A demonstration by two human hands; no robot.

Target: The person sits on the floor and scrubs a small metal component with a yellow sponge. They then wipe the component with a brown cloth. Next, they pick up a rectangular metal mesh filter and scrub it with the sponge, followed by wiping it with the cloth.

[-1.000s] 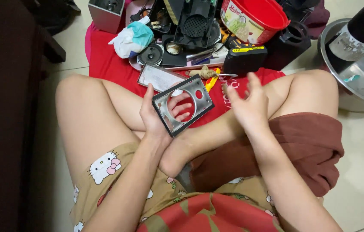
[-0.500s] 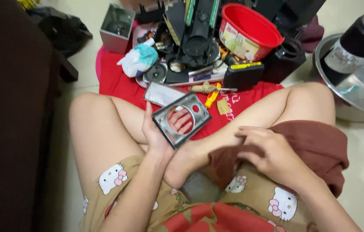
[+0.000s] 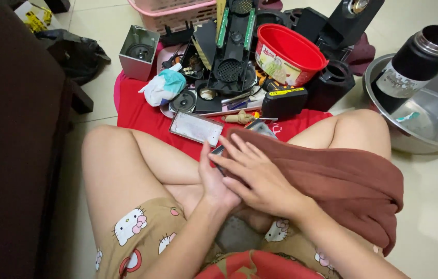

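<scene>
I sit cross-legged on the floor. My left hand (image 3: 214, 181) holds a dark rectangular frame part (image 3: 219, 151), of which only a corner shows. My right hand (image 3: 255, 173) lies flat on a brown cloth (image 3: 332, 175) and presses it over that part. The cloth drapes across my right leg. A flat silvery panel (image 3: 196, 127) lies on the red mat (image 3: 141, 116) just beyond my hands.
Dismantled black electronics (image 3: 232, 57), a red bowl (image 3: 288, 54), a small square speaker (image 3: 137, 51) and a crumpled white-teal cloth (image 3: 163, 87) crowd the mat. A metal basin (image 3: 425, 139) with a black flask (image 3: 415, 62) stands at right. Dark furniture (image 3: 12, 155) lines the left.
My right hand took the brown cloth from my leg and brought it over the frame part, which now is mostly covered. The view tilted up toward the parts pile.
</scene>
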